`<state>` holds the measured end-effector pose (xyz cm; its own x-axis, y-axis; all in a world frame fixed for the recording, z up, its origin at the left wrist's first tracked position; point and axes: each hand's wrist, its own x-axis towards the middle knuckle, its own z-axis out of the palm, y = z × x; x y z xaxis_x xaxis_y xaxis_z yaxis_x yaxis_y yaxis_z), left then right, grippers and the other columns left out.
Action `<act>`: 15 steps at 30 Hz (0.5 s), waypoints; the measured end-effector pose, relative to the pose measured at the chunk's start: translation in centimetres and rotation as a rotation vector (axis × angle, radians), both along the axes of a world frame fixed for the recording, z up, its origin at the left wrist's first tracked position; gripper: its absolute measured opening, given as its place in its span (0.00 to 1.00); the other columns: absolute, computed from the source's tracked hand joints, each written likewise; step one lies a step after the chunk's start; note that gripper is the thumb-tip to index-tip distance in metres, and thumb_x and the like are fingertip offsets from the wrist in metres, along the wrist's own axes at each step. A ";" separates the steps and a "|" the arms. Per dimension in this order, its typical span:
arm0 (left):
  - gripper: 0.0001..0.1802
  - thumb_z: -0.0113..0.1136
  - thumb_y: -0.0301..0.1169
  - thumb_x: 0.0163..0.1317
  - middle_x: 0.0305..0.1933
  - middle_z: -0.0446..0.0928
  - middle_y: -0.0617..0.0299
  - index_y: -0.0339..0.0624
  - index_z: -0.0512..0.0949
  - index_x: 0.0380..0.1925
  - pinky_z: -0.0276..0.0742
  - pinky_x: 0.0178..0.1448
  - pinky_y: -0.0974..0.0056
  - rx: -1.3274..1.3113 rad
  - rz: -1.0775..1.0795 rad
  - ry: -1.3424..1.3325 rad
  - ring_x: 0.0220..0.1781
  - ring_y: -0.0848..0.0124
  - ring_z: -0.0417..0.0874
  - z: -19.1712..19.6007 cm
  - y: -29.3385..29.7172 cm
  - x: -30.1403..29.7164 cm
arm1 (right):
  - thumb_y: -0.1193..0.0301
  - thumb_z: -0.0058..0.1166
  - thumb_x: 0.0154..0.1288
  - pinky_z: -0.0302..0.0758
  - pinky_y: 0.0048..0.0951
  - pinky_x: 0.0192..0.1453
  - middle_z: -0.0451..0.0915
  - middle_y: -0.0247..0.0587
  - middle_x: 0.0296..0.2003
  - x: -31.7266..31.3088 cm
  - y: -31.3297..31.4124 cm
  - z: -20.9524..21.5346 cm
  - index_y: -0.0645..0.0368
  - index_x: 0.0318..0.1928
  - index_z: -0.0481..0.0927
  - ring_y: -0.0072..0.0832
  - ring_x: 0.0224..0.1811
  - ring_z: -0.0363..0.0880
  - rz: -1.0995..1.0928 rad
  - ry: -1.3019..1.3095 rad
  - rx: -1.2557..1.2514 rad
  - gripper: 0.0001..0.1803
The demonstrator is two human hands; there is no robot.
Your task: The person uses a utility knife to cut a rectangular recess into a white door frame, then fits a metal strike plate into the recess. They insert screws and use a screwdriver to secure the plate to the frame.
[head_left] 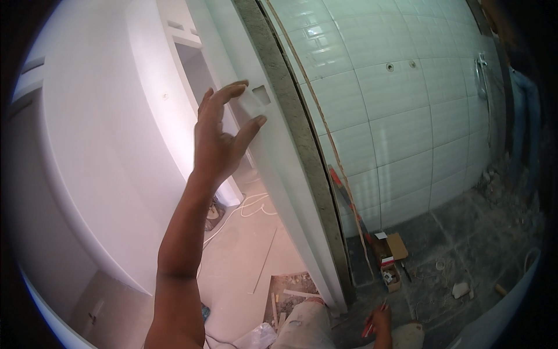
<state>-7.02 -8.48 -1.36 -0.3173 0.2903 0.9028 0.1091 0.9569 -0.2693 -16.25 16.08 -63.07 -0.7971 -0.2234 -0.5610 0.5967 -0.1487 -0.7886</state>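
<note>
My left hand [220, 136] is raised to a white door frame [290, 168], at the height of a small rectangular cutout [261, 95]. Its thumb and fingertips curve around a small, pale, squarish piece [251, 103] that lies against the frame just beside the cutout. The underside of this piece is hidden. Low at the right, my right hand [381, 321] is closed around a slim red tool [368, 327]; its exact kind is too small to make out. My knees show beneath, on either side of the frame's foot.
White tiles cover the wall [401, 116] on the right. A thin wooden strip [322, 116] and a red level-like bar [344, 195] lean there. An opened cardboard box [390, 279] stands on the dusty dark floor. White cable [250, 203] lies beyond the doorway. Another person's jeans [525, 116] show far right.
</note>
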 end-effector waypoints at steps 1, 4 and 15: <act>0.25 0.74 0.28 0.58 0.64 0.79 0.58 0.45 0.75 0.54 0.51 0.83 0.45 -0.056 0.034 0.037 0.74 0.60 0.71 0.3 -0.3 -0.7 | 0.81 0.45 0.65 0.79 0.43 0.19 0.72 0.48 0.25 0.0 -0.2 0.0 0.62 0.51 0.65 0.41 0.17 0.77 -0.005 0.005 0.026 0.14; 0.21 0.75 0.30 0.58 0.65 0.80 0.61 0.51 0.74 0.48 0.41 0.85 0.42 -0.162 0.125 0.124 0.78 0.59 0.67 0.4 -1.1 -2.2 | 0.81 0.45 0.65 0.78 0.43 0.18 0.72 0.48 0.25 0.1 -0.4 0.0 0.63 0.52 0.65 0.40 0.16 0.77 0.002 0.020 0.097 0.15; 0.13 0.72 0.31 0.61 0.72 0.72 0.58 0.50 0.87 0.46 0.41 0.85 0.40 -0.203 0.256 0.173 0.81 0.59 0.61 -0.8 -1.0 -3.0 | 0.82 0.47 0.63 0.78 0.44 0.17 0.73 0.49 0.26 0.8 0.2 0.4 0.64 0.49 0.65 0.40 0.16 0.77 0.040 0.050 0.113 0.14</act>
